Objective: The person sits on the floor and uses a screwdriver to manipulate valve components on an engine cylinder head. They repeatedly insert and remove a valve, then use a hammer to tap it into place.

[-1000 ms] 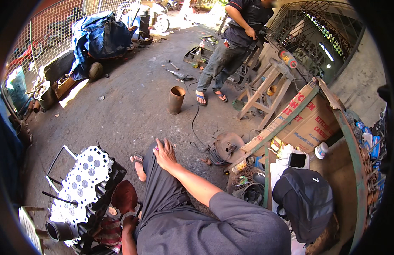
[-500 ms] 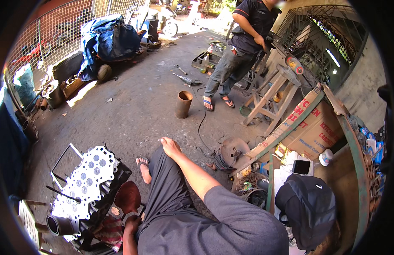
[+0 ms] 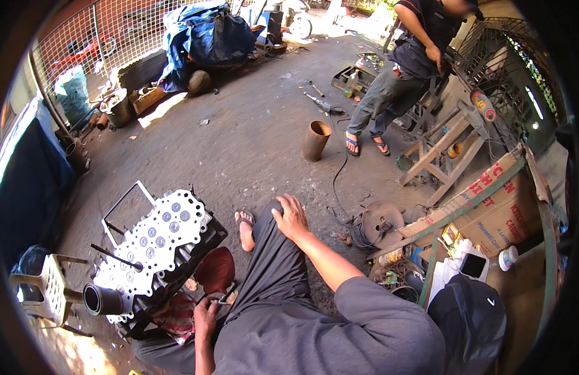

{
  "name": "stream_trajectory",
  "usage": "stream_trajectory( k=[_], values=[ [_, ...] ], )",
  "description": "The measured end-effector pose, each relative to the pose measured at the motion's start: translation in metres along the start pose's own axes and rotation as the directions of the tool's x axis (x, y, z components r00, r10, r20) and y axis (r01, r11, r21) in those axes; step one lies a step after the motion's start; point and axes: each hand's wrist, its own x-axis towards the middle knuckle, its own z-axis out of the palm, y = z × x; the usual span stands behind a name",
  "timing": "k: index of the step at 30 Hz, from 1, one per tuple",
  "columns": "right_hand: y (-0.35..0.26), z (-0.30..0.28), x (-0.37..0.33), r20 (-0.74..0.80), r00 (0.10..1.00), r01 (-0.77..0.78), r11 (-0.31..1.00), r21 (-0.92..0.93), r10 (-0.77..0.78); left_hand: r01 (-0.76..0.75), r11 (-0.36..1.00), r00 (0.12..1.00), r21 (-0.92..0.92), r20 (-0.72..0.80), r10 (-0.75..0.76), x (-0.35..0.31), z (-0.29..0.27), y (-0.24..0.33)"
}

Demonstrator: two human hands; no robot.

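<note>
My right hand (image 3: 291,216) rests on my raised knee, its fingers spread and holding nothing. Low down beside my thigh, my left hand (image 3: 206,316) has its fingers curled. A thin dark piece shows by its fingertips, too small to name. Just beyond that hand is a dark red rounded thing (image 3: 216,271), and a red-and-white striped cloth (image 3: 177,315) lies to its left. The engine cylinder head (image 3: 153,242), bright metal with round valves and many holes, stands left of both. A dark cylinder sleeve (image 3: 102,299) lies sideways at its near end.
A rusty cylinder (image 3: 316,141) stands on the floor ahead, near a corded power tool (image 3: 326,105). Another person (image 3: 395,81) stands beyond, beside a wooden stool (image 3: 449,147). At right are a cardboard panel (image 3: 489,206) and a black backpack (image 3: 470,319); at left, a plastic chair (image 3: 55,287).
The view has swung left, so the scene sits further right. My right hand has drawn back from beyond the knee onto it. My left hand shows more fully by the dark red thing.
</note>
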Motion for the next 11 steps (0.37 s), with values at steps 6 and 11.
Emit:
stream_trajectory(
  k=[6, 11],
  values=[
    [-0.005, -0.012, -0.023, 0.114, 0.988, 0.108, 0.993, -0.048, -0.102, -0.004, 0.933, 0.991, -0.36, -0.123, -0.043, -0.024, -0.018, 0.015],
    [0.026, 0.016, 0.007, 0.207, 0.977, 0.026, 0.988, 0.153, -0.057, 0.008, 0.845, 0.996, -0.535, -0.075, -0.056, -0.023, -0.036, 0.052]
  ],
)
